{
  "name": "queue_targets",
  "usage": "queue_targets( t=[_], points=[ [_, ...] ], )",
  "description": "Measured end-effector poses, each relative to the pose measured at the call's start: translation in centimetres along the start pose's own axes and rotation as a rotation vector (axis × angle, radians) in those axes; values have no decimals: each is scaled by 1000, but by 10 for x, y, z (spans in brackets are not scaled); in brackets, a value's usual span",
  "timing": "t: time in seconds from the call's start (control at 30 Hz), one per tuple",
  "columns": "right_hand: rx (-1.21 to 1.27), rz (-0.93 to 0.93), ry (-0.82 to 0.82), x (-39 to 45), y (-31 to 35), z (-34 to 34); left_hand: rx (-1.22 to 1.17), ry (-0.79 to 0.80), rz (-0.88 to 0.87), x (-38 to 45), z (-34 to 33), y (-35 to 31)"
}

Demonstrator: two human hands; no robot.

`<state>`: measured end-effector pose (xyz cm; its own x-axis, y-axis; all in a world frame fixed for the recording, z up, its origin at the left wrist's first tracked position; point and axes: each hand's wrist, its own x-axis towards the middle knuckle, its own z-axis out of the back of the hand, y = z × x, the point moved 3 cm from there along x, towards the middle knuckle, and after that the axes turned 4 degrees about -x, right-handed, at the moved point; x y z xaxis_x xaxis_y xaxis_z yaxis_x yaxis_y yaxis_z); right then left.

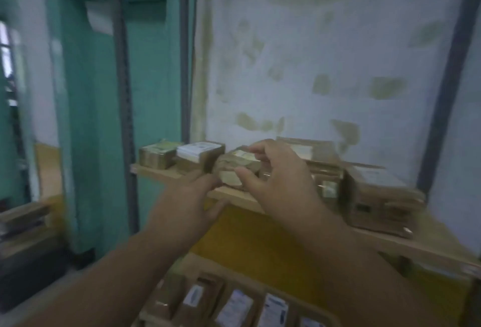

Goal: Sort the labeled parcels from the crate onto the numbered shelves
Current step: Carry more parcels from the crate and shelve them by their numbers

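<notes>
A: Where is the parcel (235, 167)?
B: On the shelf (234, 196) edge, held by both hands; right hand (270, 173) pinches it from the right, left hand (192, 193) from below-left.
A: Its long axis?
B: Too blurred to tell.

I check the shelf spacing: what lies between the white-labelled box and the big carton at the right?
Head view: a tape-wrapped parcel, gripped by both hands.

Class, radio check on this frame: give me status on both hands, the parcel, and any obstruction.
Right hand gripping small parcel at shelf edge. Left hand under it, grip unclear. Boxes crowd both sides.
</notes>
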<state>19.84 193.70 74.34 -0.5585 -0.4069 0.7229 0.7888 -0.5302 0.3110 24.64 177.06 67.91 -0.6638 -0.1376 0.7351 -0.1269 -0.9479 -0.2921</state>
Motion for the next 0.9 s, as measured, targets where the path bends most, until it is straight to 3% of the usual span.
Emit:
queue_targets(
  t=[0.2,0.4,0.9],
  points=[
    [298,160,56,27,158,-182,255,7,228,-83,118,195],
    [456,172,195,47,259,-309,348,75,464,-143,194,322],
    [594,277,542,184,404,-666,460,81,920,-168,248,671]
  ],
)
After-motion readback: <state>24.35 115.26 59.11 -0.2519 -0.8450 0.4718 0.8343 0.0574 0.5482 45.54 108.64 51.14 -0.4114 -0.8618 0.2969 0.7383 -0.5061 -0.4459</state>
